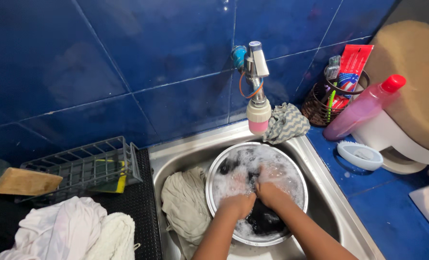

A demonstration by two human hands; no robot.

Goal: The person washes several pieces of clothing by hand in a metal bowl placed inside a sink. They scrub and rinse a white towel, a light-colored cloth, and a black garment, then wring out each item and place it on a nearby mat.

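Metal basin (298,179) sits in sink below tap (256,67). Inside basin: left hand (238,202) and right hand (270,191), fingers curled, gripping dark garment (265,219) in suds. Beige cloth (185,202) lies left of basin.

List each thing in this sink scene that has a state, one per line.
Tap: no water running.
Metal basin: full of suds.
Dark garment: wet, in the basin.
Left hand: gripping the garment.
Right hand: gripping the garment.
Beige cloth: crumpled beside the basin.
Pink bottle: capped, leaning.
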